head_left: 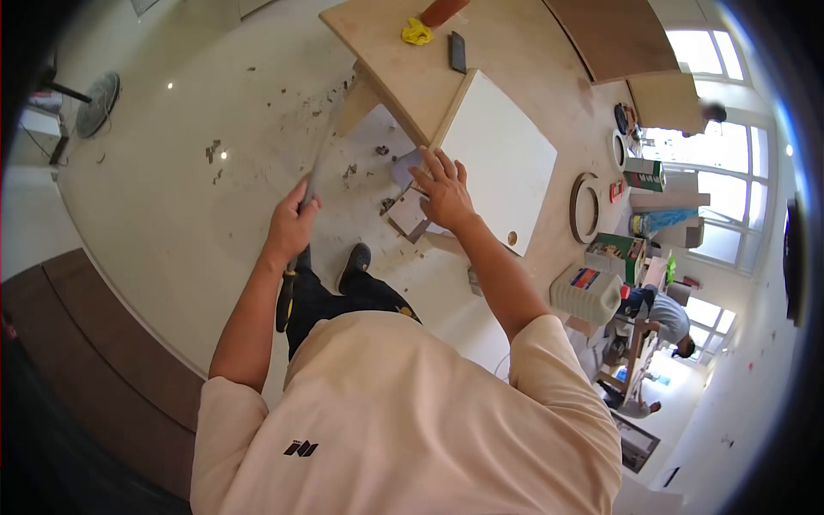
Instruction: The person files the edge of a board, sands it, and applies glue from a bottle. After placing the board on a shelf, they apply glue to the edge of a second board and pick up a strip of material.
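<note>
My left hand (293, 225) is closed around a long, thin grey strip (324, 142), blurred along its length, which rises toward the table corner; its exact kind cannot be made out. Fingers outstretched, my right hand (445, 190) rests at the near edge of a white panel (502, 159) with a round hole in one corner. That panel lies on a light wooden table (386, 43). Below my left wrist, a black and yellow handle (285, 300) shows against my dark trousers.
On the table are a yellow crumpled cloth (417, 33), a dark flat block (457, 52), a ring-shaped piece (586, 208) and a white jerrycan (585, 294). Scraps (215, 150) litter the floor. Brown boards (103, 343) lie at left; a person (665, 318) bends at far right.
</note>
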Available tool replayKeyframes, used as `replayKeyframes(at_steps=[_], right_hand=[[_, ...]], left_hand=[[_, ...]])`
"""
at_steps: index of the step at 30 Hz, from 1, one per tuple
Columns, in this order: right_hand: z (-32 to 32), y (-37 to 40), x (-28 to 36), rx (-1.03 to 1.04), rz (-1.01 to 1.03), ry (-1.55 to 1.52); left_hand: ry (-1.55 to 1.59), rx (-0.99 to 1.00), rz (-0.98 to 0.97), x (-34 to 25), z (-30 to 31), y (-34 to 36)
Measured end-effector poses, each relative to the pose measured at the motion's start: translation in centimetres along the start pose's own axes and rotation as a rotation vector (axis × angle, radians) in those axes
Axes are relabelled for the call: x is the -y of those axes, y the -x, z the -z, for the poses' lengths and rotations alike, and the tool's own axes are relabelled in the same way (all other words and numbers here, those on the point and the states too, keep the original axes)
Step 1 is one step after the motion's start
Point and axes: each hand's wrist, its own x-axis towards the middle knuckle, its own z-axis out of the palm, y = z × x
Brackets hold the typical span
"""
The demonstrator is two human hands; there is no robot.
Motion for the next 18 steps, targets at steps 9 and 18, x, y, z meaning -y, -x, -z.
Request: replayKeyframes(at_steps=[9, 18], right_hand=[[-3.7, 1.3, 0.8, -0.072, 0.087, -0.052], [-2.4, -3.3, -8.9, -0.299, -0.353, -0.172]], left_hand=[[-0.121, 0.032, -0.177, 2.8, -3.0, 6.8], [-0.250, -0.132, -0.148, 4.1, -13.6, 9.7]])
